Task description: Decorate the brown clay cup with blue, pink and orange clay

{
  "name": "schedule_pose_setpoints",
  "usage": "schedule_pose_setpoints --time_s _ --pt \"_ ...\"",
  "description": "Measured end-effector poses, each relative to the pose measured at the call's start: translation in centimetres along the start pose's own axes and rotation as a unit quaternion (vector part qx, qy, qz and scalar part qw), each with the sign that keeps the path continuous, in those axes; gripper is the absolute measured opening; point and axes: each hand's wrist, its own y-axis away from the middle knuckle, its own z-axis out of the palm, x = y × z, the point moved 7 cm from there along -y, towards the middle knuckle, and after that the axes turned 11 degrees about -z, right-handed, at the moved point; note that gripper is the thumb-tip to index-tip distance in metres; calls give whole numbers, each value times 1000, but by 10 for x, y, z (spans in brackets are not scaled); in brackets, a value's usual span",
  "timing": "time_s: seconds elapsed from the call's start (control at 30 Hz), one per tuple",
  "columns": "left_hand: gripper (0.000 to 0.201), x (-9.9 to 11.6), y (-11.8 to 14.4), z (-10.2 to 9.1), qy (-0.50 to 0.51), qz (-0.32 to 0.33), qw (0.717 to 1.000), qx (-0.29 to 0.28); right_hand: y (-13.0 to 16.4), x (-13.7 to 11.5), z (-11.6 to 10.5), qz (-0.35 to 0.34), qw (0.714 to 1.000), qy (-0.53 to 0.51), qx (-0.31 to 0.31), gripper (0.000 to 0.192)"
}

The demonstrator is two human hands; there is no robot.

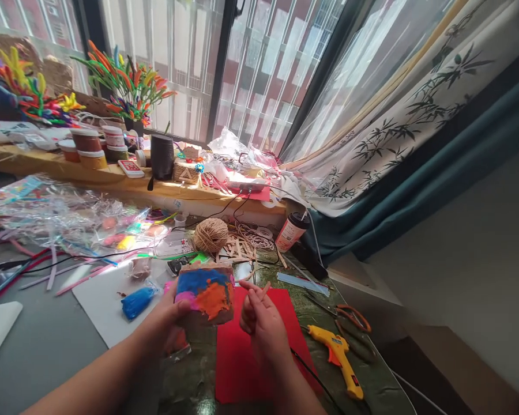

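Observation:
My left hand grips a cardboard piece by its left edge, thumb on the front. Blue, pink and orange clay is spread unevenly over its face, with brown board showing at the rim. Just right of it, my right hand is closed in a pinch on a small wooden stick, with one fingertip close to the board's right edge. Below the hands lies a red sheet. A lump of blue clay in a wrapper rests on a white sheet at the left.
A yellow glue gun and orange-handled scissors lie at the right. Behind the hands are a twine ball, loose wooden sticks and a lidded paper cup. Plastic packets crowd the left; paint jars line the sill.

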Motion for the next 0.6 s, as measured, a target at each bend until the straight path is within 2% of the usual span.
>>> schedule_pose_setpoints --time_s 0.07,0.13,0.2,0.27,0.33,0.43,0.5,0.53,0.6 --pt "75 -9 6 9 18 -48 996 -74 7 16 -4 48 999 -16 -8 64" --pt "61 -18 12 17 27 -99 986 -131 16 24 -3 67 997 -36 -8 71" --pt "56 -23 15 19 38 -121 982 -137 22 29 3 79 996 -39 -21 72" --pt "56 -25 12 19 39 -124 985 -112 26 31 10 86 995 -21 -41 70" --pt "59 -20 6 16 30 -94 993 -65 27 31 15 83 996 -2 -44 70" --pt "61 -6 -1 1 -35 -13 998 59 28 27 14 71 997 5 3 71" --pt "56 -4 -3 -8 -85 -7 990 113 30 25 12 62 997 11 40 67" --pt "57 -4 -3 -11 -90 -11 989 117 32 24 12 55 997 16 50 65" --pt "65 -5 -4 -11 -82 -6 993 86 32 22 14 25 998 32 51 64"
